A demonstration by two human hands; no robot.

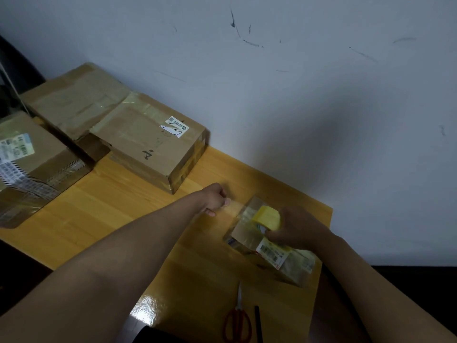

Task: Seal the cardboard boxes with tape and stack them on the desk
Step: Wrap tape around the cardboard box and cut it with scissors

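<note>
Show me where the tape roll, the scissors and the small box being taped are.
tape roll point(268, 218), head view, on its yellow outer face.
scissors point(237, 323), head view, on the red handles.
small box point(247, 233), head view, on its brown top panel.

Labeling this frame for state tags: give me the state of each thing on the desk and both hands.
Small cardboard box: on desk, partly taped.
Yellow tape roll: on box, strip pulled out.
Clear tape strip: stretched taut.
Left hand: pinches strip end.
Right hand: grips roll.
Red-handled scissors: closed, flat, untouched.
Large taped cardboard box: sealed.

Labels on the boxes point(150, 144), seemingly too blurred
</note>
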